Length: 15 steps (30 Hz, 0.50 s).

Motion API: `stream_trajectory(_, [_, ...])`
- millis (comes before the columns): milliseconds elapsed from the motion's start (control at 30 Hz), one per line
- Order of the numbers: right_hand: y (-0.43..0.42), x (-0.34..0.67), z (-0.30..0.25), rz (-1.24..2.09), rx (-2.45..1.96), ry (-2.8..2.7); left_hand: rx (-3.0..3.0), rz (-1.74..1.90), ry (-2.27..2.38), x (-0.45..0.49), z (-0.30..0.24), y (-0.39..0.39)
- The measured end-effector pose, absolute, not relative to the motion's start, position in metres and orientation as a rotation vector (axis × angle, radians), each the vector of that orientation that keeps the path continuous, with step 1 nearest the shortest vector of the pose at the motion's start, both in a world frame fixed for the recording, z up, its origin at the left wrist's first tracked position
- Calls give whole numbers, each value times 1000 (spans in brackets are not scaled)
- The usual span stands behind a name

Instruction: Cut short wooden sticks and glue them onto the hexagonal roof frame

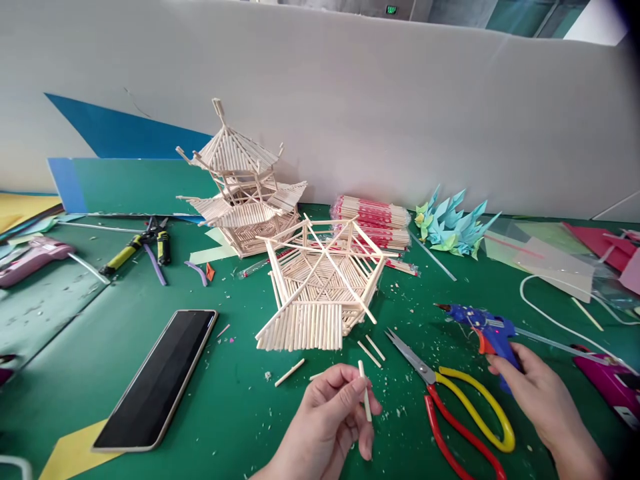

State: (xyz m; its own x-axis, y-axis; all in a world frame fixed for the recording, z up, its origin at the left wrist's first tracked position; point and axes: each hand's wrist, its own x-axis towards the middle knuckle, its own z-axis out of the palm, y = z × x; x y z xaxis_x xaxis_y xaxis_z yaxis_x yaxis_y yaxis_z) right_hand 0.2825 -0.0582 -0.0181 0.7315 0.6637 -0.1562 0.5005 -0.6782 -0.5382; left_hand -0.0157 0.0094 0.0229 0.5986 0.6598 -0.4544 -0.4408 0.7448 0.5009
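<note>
Between thumb and fingers, my left hand (334,415) pinches a short wooden stick (366,393), held nearly upright. My right hand (543,393) is wrapped round the handle of a blue glue gun (487,330), whose dark nozzle points left. Just beyond my left hand stands a six-sided stick frame (325,280), with one sloping panel of sticks on its front side. Loose cut sticks (370,352) lie by its front right corner, and another stick (289,373) lies left of my hand. Scissors (433,383) with red and yellow handles lie partly spread between my hands.
Behind the frame stands a tiered stick pagoda (240,187), beside red-wrapped stick bundles (370,220). Blue paper flowers (453,223) sit at back right. A phone (157,380), pliers (140,247) and a pink glue gun (35,260) lie left. A white cable (530,303) curves on the right.
</note>
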Motion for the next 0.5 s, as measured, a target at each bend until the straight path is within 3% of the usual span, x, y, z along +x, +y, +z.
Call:
stream_trajectory(200, [-54,273,-20,277,-2582,-1024,342,673,636,-14,26,10])
stream_trajectory(333, [-61,232,4,95,-2349,-1014,353,695,716,-10,31,8])
stream_trajectory(500, [-51,145,34,978,-1714,-1284,384,742,774,-7,34,7])
